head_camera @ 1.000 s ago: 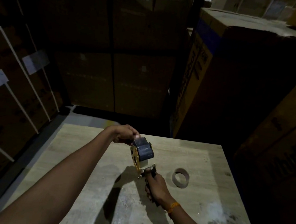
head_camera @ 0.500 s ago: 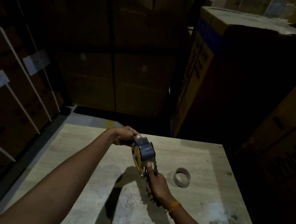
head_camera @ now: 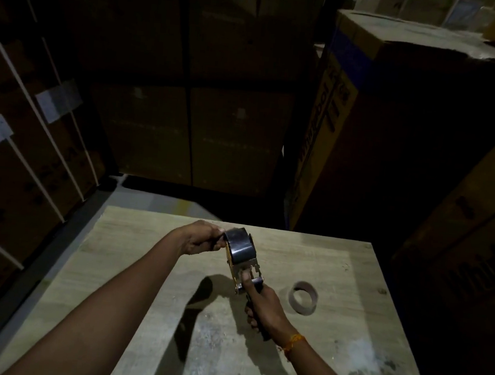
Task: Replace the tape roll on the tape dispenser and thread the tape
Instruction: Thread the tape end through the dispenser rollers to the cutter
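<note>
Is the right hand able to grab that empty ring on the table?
Probably not yet: the right hand is busy holding the tape dispenser. The empty ring lies close beside it on the table, nothing between.

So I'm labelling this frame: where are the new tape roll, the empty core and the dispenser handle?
new tape roll [head_camera: 242, 245], head view, outer face.
empty core [head_camera: 303, 299], head view, near wall.
dispenser handle [head_camera: 265, 337], head view, lower end.

Dim warehouse: stacked appliance cartons [head_camera: 397, 126], strapped labelled boxes [head_camera: 17, 150], wooden packing table [head_camera: 171, 270].
</note>
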Demonstrator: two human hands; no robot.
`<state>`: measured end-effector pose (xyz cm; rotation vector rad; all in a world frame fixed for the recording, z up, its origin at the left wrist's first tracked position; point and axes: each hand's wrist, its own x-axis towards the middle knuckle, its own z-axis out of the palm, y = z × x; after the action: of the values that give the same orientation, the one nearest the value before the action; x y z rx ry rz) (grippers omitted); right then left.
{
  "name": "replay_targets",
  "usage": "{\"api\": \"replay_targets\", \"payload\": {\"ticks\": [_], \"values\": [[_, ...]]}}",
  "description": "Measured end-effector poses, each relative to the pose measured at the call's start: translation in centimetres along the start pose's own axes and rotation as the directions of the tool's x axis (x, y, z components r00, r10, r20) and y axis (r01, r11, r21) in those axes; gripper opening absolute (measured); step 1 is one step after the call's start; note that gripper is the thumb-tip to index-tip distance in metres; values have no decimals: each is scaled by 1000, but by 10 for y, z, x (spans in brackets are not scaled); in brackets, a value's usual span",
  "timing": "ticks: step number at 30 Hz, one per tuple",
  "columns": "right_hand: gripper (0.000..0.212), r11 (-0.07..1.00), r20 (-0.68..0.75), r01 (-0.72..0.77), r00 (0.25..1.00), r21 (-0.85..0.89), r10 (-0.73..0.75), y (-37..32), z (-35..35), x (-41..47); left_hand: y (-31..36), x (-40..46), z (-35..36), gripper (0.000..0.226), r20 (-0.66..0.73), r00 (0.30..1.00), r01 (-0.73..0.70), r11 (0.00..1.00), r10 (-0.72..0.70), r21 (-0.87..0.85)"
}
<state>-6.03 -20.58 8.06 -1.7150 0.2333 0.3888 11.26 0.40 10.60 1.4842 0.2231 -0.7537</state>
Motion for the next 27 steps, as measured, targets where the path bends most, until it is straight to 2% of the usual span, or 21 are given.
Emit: {"api": "replay_targets", "payload": {"ticks": [5, 9, 14, 21, 24, 27], "values": [[34, 993, -24, 82, 996, -79, -85, 10, 4, 14, -31, -7, 7, 20, -221, 974, -31, 997, 45, 68], [13, 982, -56, 103, 992, -157, -113, 25, 13, 45, -65, -8, 5, 20, -218, 975, 18, 971, 36, 240], [45, 958, -85, 86, 990, -273, -113, 34, 30, 79, -92, -14, 5, 19, -175, 983, 114, 952, -65, 286], [41, 856, -150, -142, 986, -497, 77, 53, 46, 113, -112, -19, -9, 12, -214, 975, 128, 950, -67, 286], [61, 839, -210, -207, 971, -504, 114, 64, 54, 120, -120, -19, -17, 14, -230, 970, 141, 944, -72, 299], [83, 835, -251, -232, 961, -500, 117, 75, 63, 125, -124, -24, -23, 34, -197, 979, 115, 954, -61, 277]]}}
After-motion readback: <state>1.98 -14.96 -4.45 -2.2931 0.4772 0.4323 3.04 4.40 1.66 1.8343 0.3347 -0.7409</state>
